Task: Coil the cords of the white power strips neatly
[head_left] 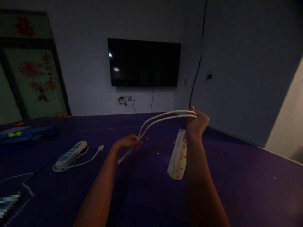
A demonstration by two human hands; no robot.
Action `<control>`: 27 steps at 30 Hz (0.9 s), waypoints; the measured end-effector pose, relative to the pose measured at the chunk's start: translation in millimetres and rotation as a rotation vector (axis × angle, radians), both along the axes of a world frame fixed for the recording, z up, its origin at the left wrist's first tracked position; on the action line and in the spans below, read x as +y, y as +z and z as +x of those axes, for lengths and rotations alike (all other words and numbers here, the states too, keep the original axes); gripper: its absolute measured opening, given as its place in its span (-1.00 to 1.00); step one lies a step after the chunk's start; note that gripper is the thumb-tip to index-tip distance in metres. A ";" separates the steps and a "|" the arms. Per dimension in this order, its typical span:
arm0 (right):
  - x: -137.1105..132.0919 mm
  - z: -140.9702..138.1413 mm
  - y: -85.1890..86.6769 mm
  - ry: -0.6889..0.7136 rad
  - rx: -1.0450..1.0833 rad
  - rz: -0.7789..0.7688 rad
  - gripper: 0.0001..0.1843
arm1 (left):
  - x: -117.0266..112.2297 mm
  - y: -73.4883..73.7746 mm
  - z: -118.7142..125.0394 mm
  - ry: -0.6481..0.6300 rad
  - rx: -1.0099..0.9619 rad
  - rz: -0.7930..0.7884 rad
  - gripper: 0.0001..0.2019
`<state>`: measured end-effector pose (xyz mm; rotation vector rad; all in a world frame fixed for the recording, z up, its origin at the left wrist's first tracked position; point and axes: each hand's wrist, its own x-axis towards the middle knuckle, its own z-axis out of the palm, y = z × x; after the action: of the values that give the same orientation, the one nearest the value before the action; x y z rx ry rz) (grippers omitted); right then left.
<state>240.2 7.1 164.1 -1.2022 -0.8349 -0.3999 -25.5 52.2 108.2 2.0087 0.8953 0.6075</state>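
Note:
A white power cord (163, 117), doubled into two strands, arcs between my hands above the floor. My left hand (129, 142) is closed around the strands at their lower left, and the cord runs on down behind my forearm. Higher up on the right, my right hand (197, 121) grips the other end of the doubled strands. Below that hand, a white power strip (178, 157) with its sockets facing right is partly hidden by my right forearm. Whether this strip rests on the floor or hangs, I cannot tell.
On the purple floor (151, 195) to the left lies another power strip (71, 154) with blue sockets, its cord looped around it and its plug (100, 147) lying out. Blue cloth (30, 134) lies at far left. A television (144, 63) hangs on the back wall.

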 end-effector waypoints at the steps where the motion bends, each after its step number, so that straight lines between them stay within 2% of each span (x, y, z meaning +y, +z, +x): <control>1: 1.5 4.4 -1.1 0.017 0.030 0.009 -0.47 | -0.1 0.0 -4.7 0.005 -0.012 -0.058 -0.66; 4: 5.8 15.3 -4.6 0.077 0.135 -0.007 -0.52 | -1.7 8.4 -16.3 0.054 -0.267 -0.258 -0.57; 6: 8.2 17.4 -6.9 0.149 0.200 -0.091 -0.59 | -4.2 20.3 -20.4 0.115 -0.542 -0.286 -0.54; 9: 11.7 7.5 -9.4 0.348 0.265 -0.271 -0.67 | -11.0 39.6 -19.5 0.230 -0.918 -0.196 -0.54; 14: 16.6 -38.3 -9.8 0.862 0.386 -0.480 -0.64 | -25.1 56.3 -8.4 0.430 -1.360 0.027 -0.55; 18: 16.2 -76.4 -10.2 1.176 0.426 -0.571 -0.60 | -30.1 59.6 -8.8 0.533 -1.586 0.109 -0.58; 23: 11.5 -109.0 -13.6 1.349 0.389 -0.681 -0.55 | -28.7 62.2 -27.2 0.715 -1.772 0.087 -0.58; 27: 8.2 -134.1 -20.0 1.474 0.393 -0.730 -0.60 | -26.2 62.7 -40.3 0.765 -1.809 -0.025 -0.52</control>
<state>106.1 15.3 144.1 -0.9247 -1.3092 1.3860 -65.8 26.0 170.9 0.3456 0.3500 2.1876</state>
